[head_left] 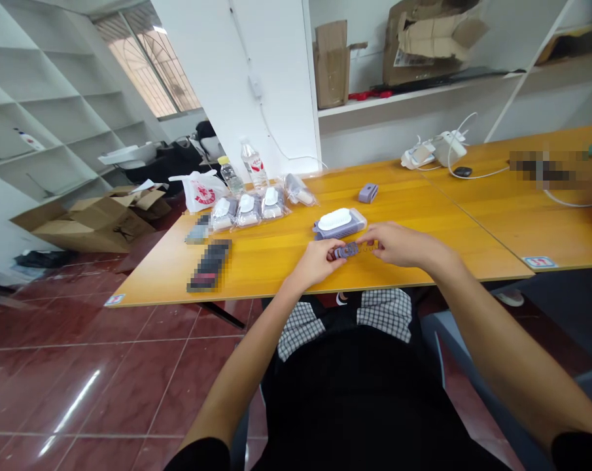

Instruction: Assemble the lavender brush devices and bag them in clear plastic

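Just above the table's front edge, my left hand [316, 263] pinches a small grey-purple ribbed part [346, 250] between thumb and fingers. The index finger of my right hand [401, 244] reaches to the right end of that part, its thumb apart and the other fingers partly curled. No held thing shows in the right hand. Right behind the hands lies a grey-purple holder with a white oval top [335, 221]. A smaller grey-purple block [368, 192] rests farther back. The underside of the small part is hidden by my fingers.
Several similar wrapped items [247, 210] lie at the back left, near two bottles [254, 165] and a white plastic bag [203, 191]. A blurred dark object [210, 265] is at the left. White chargers with cables [447, 149] stand at the back right of the wooden table [276, 261].
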`<state>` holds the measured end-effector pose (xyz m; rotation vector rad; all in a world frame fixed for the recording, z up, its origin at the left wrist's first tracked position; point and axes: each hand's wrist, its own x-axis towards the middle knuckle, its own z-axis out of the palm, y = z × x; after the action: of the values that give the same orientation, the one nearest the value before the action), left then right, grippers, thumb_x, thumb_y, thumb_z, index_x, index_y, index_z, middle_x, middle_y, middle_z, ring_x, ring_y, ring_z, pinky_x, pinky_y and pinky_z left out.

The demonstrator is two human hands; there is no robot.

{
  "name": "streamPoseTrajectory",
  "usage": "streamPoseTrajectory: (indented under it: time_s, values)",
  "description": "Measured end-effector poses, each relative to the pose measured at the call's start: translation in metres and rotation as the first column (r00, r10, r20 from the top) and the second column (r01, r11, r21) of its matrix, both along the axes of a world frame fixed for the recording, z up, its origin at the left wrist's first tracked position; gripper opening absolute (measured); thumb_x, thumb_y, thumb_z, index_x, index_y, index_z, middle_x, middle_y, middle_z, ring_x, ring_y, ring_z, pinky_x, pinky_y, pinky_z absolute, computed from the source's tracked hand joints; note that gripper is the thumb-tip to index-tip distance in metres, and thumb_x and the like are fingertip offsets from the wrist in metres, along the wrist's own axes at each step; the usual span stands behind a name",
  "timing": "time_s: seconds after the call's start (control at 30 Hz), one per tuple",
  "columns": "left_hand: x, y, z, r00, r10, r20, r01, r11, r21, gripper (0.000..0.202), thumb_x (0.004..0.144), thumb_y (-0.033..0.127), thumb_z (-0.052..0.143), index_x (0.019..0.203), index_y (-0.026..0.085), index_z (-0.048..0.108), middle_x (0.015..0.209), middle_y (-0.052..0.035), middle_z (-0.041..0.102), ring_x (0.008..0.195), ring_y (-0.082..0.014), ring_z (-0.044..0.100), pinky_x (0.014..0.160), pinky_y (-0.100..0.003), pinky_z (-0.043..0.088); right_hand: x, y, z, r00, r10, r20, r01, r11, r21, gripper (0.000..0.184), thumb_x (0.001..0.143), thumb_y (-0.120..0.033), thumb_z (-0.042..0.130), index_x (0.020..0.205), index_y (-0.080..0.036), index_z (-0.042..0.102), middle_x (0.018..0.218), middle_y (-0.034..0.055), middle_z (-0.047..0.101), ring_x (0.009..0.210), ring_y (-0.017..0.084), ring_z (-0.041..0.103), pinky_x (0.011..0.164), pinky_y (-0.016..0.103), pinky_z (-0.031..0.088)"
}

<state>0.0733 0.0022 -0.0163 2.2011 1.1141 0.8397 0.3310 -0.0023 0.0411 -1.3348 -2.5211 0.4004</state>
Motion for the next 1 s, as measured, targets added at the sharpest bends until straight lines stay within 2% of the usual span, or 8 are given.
streamPoseTrajectory:
  time_s: [0.2, 0.3, 0.4, 0.57, 0.67, 0.77, 0.9, 1.0]
  values:
    - [-0.001, 0.000, 0.002, 0.999, -0.025, 0.036, 0.026, 1.000, -0.014, 0.050, 0.087, 0.012, 0.081, 0.136, 0.018, 0.073, 0.097, -0.0028, 0.079, 0.072, -0.0151, 0.067, 0.076, -0.032, 0.059, -0.017, -0.012, 0.007, 0.998, 0.030, -0.052, -0.037, 0.989, -0.142, 0.038, 0.085, -0.010, 0.065, 0.115, -0.025, 0.081, 0.083, 0.0051, 0.078, 0.071, 0.022, 0.069, 0.067, 0.034, 0.049]
    - [-0.002, -0.001, 0.005, 0.998, -0.067, 0.016, 0.067, 0.997, 0.031, 0.037, 0.090, 0.013, 0.078, 0.126, 0.018, 0.078, 0.089, -0.0012, 0.076, 0.071, -0.0147, 0.063, 0.073, -0.029, 0.054, -0.021, -0.012, 0.007, 0.971, 0.077, -0.227, -0.138, 0.953, -0.268, 0.046, 0.087, -0.012, 0.067, 0.130, -0.025, 0.073, 0.081, 0.0016, 0.078, 0.064, 0.018, 0.070, 0.065, 0.032, 0.053]
    - [-0.002, -0.001, 0.007, 0.997, -0.078, -0.026, 0.080, 0.993, 0.084, 0.022, 0.091, 0.016, 0.077, 0.113, 0.018, 0.082, 0.088, -0.0024, 0.076, 0.074, -0.0163, 0.064, 0.076, -0.030, 0.052, -0.018, -0.007, 0.003, 0.907, 0.068, -0.416, -0.255, 0.874, -0.413, 0.025, 0.094, -0.027, 0.071, 0.118, -0.023, 0.075, 0.074, 0.0015, 0.077, 0.063, 0.020, 0.074, 0.064, 0.033, 0.059]
    - [-0.003, -0.001, 0.009, 0.993, -0.114, 0.036, 0.113, 0.993, 0.028, 0.018, 0.092, 0.018, 0.078, 0.109, 0.016, 0.084, 0.091, -0.0049, 0.079, 0.079, -0.0183, 0.068, 0.080, -0.033, 0.054, -0.009, 0.006, -0.010, 0.679, -0.089, -0.728, -0.456, 0.726, -0.514, 0.041, 0.101, -0.050, 0.071, 0.125, -0.019, 0.077, 0.106, 0.0130, 0.084, 0.092, 0.025, 0.082, 0.082, 0.041, 0.068]
    - [-0.005, 0.000, 0.011, 0.978, -0.160, 0.137, 0.181, 0.971, -0.156, 0.024, 0.091, 0.026, 0.082, 0.113, 0.015, 0.084, 0.091, -0.0059, 0.080, 0.078, -0.0189, 0.070, 0.081, -0.035, 0.057, -0.010, 0.008, -0.016, 0.623, -0.081, -0.778, -0.460, 0.766, -0.449, 0.043, 0.094, -0.044, 0.081, 0.131, -0.021, 0.076, 0.111, 0.0106, 0.082, 0.094, 0.023, 0.080, 0.087, 0.043, 0.067]
    - [-0.009, 0.002, 0.013, 0.936, -0.190, 0.295, 0.284, 0.904, -0.320, 0.033, 0.084, 0.028, 0.089, 0.113, 0.013, 0.083, 0.102, -0.0098, 0.083, 0.086, -0.0205, 0.074, 0.087, -0.038, 0.059, -0.020, 0.005, -0.015, 0.701, 0.025, -0.712, -0.393, 0.847, -0.358, 0.047, 0.083, -0.035, 0.090, 0.127, -0.025, 0.079, 0.110, 0.0071, 0.080, 0.090, 0.022, 0.075, 0.085, 0.042, 0.065]
    - [-0.012, 0.006, 0.012, 0.903, -0.170, 0.395, 0.326, 0.870, -0.369, 0.035, 0.078, 0.031, 0.095, 0.104, 0.011, 0.082, 0.100, -0.0099, 0.083, 0.087, -0.0211, 0.076, 0.088, -0.038, 0.060, -0.037, -0.002, -0.013, 0.757, 0.126, -0.641, -0.287, 0.946, -0.152, 0.027, 0.080, -0.041, 0.091, 0.102, -0.025, 0.084, 0.108, 0.0069, 0.078, 0.095, 0.024, 0.071, 0.088, 0.043, 0.060]
    - [-0.011, 0.008, 0.010, 0.891, -0.136, 0.434, 0.319, 0.867, -0.383, 0.040, 0.077, 0.030, 0.097, 0.108, 0.011, 0.081, 0.102, -0.0101, 0.083, 0.091, -0.0209, 0.077, 0.092, -0.039, 0.060, -0.042, 0.001, -0.019, 0.737, 0.097, -0.669, -0.245, 0.960, -0.131, 0.022, 0.082, -0.043, 0.088, 0.089, -0.025, 0.077, 0.093, 0.0036, 0.076, 0.089, 0.022, 0.069, 0.085, 0.041, 0.058]
